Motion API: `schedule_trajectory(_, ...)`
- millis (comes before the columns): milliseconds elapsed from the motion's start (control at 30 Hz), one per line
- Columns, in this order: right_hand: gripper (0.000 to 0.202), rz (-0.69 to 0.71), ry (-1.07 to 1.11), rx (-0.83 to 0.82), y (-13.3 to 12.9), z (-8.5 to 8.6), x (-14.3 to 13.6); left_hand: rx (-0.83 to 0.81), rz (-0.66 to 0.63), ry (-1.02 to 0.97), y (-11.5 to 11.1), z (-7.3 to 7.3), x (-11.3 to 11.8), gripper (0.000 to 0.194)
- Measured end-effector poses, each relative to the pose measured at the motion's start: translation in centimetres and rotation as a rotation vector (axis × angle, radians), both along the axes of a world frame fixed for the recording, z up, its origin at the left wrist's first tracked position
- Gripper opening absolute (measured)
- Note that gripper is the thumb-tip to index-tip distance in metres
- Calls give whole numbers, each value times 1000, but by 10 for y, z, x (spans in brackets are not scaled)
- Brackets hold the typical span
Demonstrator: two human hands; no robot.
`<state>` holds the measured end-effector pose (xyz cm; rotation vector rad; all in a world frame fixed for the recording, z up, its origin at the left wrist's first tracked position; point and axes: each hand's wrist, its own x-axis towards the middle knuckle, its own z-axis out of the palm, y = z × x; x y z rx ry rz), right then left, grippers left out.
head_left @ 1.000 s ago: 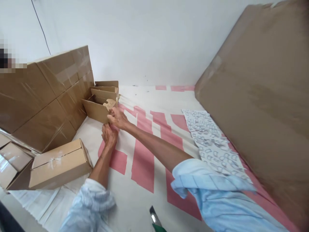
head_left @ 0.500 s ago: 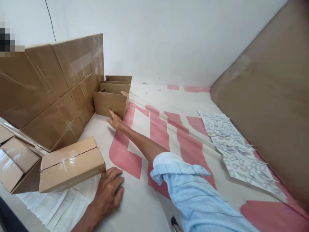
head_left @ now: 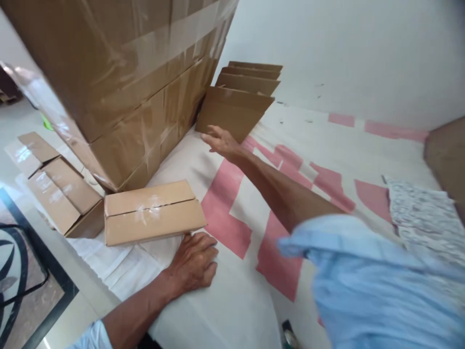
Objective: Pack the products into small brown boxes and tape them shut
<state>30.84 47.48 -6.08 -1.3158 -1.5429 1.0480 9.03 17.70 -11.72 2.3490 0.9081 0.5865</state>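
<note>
My right hand is stretched out in front of several upright cardboard pieces that lean in a row beside the big stack. Its fingers are apart with nothing between them; whether the fingertips touch the front cardboard I cannot tell. My left hand rests on the pale cloth, palm down with bent fingers, holding nothing. It lies against the near right corner of a closed, taped carton.
A tall stack of plastic-wrapped boxes rises at the left. Another small carton lies left of the taped one. At the right are a printed sheet and a brown panel. A white wall stands behind.
The view has turned left and down, bringing the floor into sight. My right hand has lifted slightly off the front cardboard's lower edge. My left hand stays on the cloth by the carton.
</note>
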Motion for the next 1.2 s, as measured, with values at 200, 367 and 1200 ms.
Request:
schedule_trajectory(200, 89, 425, -61, -44, -158, 55, -67, -88, 35, -57, 6, -1, 0, 19)
schedule_trajectory(367, 116, 427, -429, 154, -214, 83, -91, -176, 91, -179, 1, 20, -15, 24)
schedule_trajectory(1200, 85, -37, -456, 191, -439, 65, -24, -183, 313, -376, -60, 60, -143, 54)
